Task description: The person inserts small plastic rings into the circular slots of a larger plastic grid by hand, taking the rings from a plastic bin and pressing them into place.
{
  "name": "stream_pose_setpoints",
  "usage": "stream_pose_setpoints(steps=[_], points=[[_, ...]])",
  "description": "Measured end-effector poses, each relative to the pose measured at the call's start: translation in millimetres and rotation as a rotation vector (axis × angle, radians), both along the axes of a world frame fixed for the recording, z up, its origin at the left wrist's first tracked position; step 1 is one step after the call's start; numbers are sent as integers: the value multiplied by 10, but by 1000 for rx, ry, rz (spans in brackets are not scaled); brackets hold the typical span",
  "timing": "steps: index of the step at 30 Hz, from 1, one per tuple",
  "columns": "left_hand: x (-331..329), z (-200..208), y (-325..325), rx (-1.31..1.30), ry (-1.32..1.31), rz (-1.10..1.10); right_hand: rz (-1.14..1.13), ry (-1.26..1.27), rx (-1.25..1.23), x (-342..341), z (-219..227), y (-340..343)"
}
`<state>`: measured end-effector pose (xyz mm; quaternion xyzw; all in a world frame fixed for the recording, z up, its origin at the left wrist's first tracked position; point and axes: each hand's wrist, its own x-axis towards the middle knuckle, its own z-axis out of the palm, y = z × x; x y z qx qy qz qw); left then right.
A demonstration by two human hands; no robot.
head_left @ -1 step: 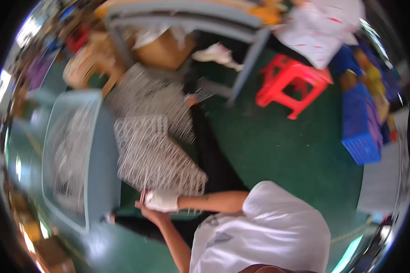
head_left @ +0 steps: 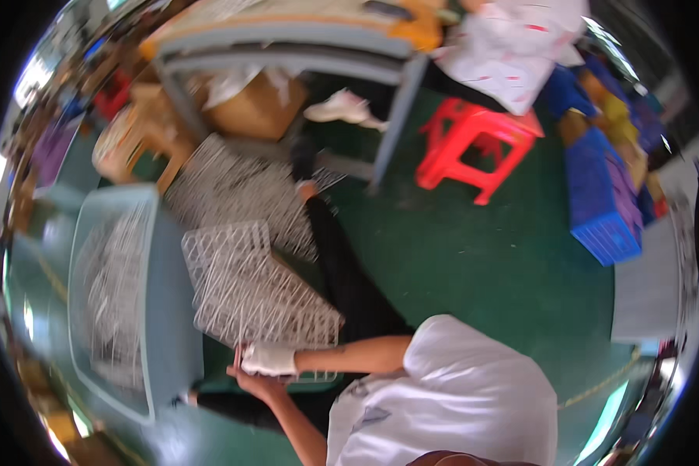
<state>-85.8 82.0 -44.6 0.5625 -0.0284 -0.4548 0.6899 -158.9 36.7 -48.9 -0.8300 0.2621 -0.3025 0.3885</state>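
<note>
My right hand (head_left: 270, 359), in a white glove, is closed at the near edge of a stack of white wire grid racks (head_left: 260, 303). Just below it, my bare left hand (head_left: 255, 382) meets the glove with its fingers curled. A narrow pinkish shape shows between the two hands; whether it is fingers or a small object I cannot make out. Rack wires pass under my right wrist. The racks lie in an uneven, overlapping pile between my outstretched legs, which are in black trousers (head_left: 349, 272).
Left stands a grey-blue tub (head_left: 175, 287) holding wire pieces. More wire racks (head_left: 225, 186) lie beyond the pile, by a table (head_left: 287, 56) with a cardboard box (head_left: 260, 109) beneath. A red stool (head_left: 478, 147) bears a seated person; blue crates (head_left: 602, 198) stand at right.
The view has shifted slightly, so the far table, stool and crates sit further left in it. My hands stay together at the rack edge, with no clear change of grip.
</note>
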Motion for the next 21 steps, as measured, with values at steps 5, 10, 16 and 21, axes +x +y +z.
stream_pose_setpoints(steps=[5,10,16,21], points=[[-143,68,-18,-89,-272,-209,-130,-224,473,-125,2,-57],[-162,45,-107,-339,229,-291,-173,-162,498,-141,109,-142],[204,-210,75,-384,0,-202,-43,-104,542,-87,330,-46],[364,-18,134,-280,-286,-179,165,-276,787,-419,577,-73]])
